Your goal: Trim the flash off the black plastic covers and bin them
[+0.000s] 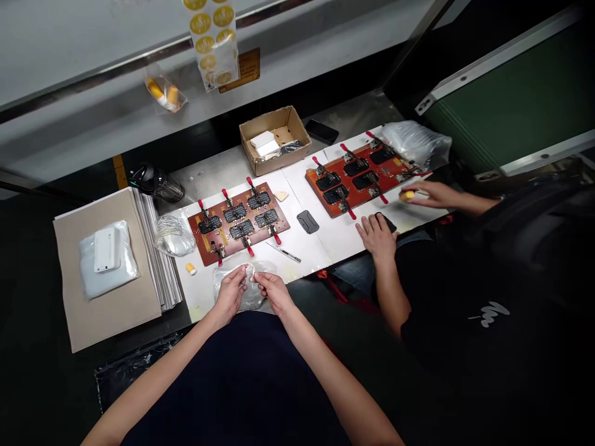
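Note:
My left hand (pixel 231 293) and my right hand (pixel 275 292) are close together at the table's front edge, fingers pinched. A thin white strip (pixel 250 270) curves between their fingertips; its exact kind is too small to tell. Below and behind it lies a clear plastic bag (pixel 253 298). Just beyond my hands sits a reddish-brown clamp board (pixel 218 244) with red-handled toggle clamps pressing on several black plates (pixel 241 230). A craft knife (pixel 289 254) rests to the right of the board's front edge, and a yellow-and-white finger cot or plug (pixel 191 269) lies to its left.
A co-worker's hands (pixel 379 238) are at the right, beside a second clamp board (pixel 357 176). A dark plate (pixel 307 222) lies between the boards. Behind stand a cardboard box (pixel 258 166) and a dark bottle (pixel 158 184). Stacked cardboard sheets (pixel 77 248) fill the left.

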Motion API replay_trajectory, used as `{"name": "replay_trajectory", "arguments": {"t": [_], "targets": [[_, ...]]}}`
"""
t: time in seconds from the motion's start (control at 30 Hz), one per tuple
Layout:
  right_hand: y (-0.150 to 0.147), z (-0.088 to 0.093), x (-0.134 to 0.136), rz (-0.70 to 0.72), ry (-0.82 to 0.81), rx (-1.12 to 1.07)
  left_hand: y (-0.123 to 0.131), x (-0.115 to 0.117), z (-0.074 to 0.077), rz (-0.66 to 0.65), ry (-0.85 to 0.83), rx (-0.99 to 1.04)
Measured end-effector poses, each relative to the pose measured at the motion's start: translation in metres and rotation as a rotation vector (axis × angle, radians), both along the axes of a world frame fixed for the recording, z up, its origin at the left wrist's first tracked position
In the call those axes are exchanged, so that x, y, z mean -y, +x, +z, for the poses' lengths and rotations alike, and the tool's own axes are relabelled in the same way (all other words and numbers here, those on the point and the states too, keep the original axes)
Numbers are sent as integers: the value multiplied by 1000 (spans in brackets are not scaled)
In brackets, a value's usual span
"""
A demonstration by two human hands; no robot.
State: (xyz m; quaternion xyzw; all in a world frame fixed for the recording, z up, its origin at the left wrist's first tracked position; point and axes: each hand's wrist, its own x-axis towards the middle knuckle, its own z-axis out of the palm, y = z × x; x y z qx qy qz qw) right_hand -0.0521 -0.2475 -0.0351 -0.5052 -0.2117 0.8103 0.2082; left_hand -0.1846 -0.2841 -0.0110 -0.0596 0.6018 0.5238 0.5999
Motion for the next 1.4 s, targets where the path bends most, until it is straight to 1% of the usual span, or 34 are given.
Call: {"name": "replay_trajectory", "arguments": {"t": [0.2,0.37,0.47,0.57,0.67,0.73,0.8,0.87,0.93,1.03,1.1,1.17,1.23,1.33,1.4], "targets": [[-2,-5,1,-6,117,115,1,2,-1,-25,-11,-44],[-3,-6,0,17,206,188,1,1,-3,-109,-42,-165],[-1,-6,0,50,253,260,-2,6,-3,-144,-100,-345],[2,-4,0,103,312,360,-7,17,5,-151,-134,-633],[3,2,0,174,376,432,-11,25,18,-205,-74,-877],[2,7,-1,212,415,460,-12,27,26,-265,-10,-970],[1,11,-1,234,451,483,-12,25,32,-323,48,-1021],[-1,13,-1,243,485,502,-12,23,35,-379,95,-1032],[-2,13,-1,255,512,503,-13,20,35,-466,140,-986],[-3,9,1,299,526,445,-16,16,29,-637,188,-825],[-1,6,3,333,521,409,-20,15,23,-699,188,-726],[4,4,4,348,518,420,-24,15,17,-704,171,-669],[10,4,5,350,520,467,-29,16,13,-675,147,-653],[15,6,6,351,518,519,-33,20,12,-608,110,-691],[12,7,6,356,504,498,-32,24,12,-588,103,-725]]}}
